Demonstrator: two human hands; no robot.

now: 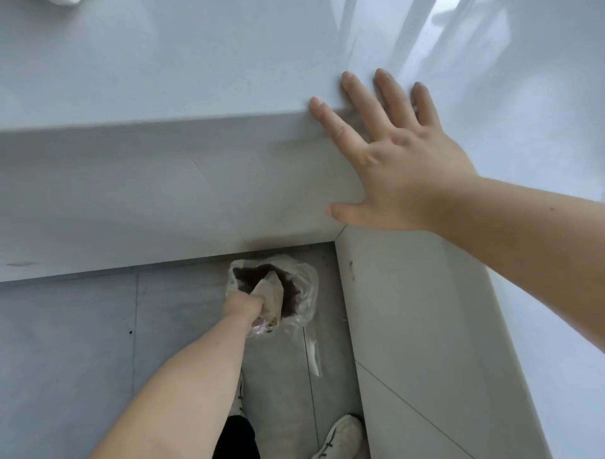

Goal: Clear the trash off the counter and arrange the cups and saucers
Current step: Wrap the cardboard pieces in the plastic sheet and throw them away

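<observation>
My left hand (244, 306) reaches down to the floor and is closed on crumpled trash (270, 296), a tan paper piece with clear plastic wrap. It holds this trash over the dark mouth of a bin lined with a clear plastic bag (304, 288), which stands in the corner under the counter. My right hand (396, 154) rests flat with fingers spread on the white counter (196, 65) at its inner corner edge. No cups or saucers are visible.
A white object (64, 1) is cut off at the top left of the counter. The counter's white front panels (163, 196) form an L around grey floor tiles (65, 344). My white shoes (340, 435) stand below.
</observation>
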